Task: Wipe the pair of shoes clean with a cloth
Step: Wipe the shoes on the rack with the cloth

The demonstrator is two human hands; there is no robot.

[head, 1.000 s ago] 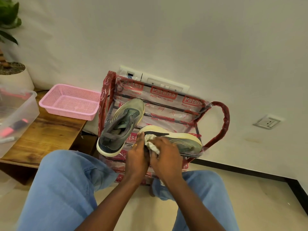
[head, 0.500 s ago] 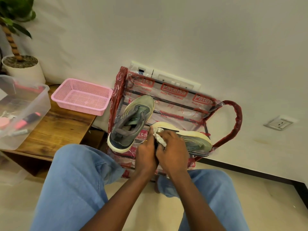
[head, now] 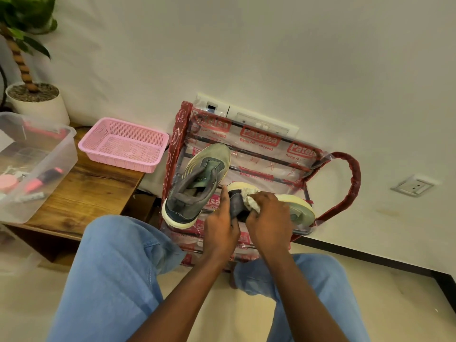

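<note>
Two grey-green sneakers with cream soles sit on a plastic-wrapped red shoe rack [head: 345, 183]. The left shoe [head: 197, 183] lies upright, toe pointing away. On its side to the right lies the other shoe [head: 296, 206], sole edge upward. My left hand [head: 222, 225] grips this shoe's dark heel. A crumpled white cloth [head: 249, 198] is bunched in my right hand [head: 269, 218], which presses it against the shoe near the heel. Part of the cloth and of the shoe's upper is hidden under my hands.
A wooden table [head: 86, 193] at left carries a pink mesh basket [head: 123, 144], a clear plastic box [head: 32, 164] with small items, and a potted plant [head: 34, 99]. The white wall holds sockets [head: 412, 186]. My jeans-clad knees [head: 118, 267] frame the rack.
The view has shifted, so the rack and shoes sit further right and higher in frame. My right hand has slid the cloth slightly along the shoe's heel area; my left hand keeps its grip.
</note>
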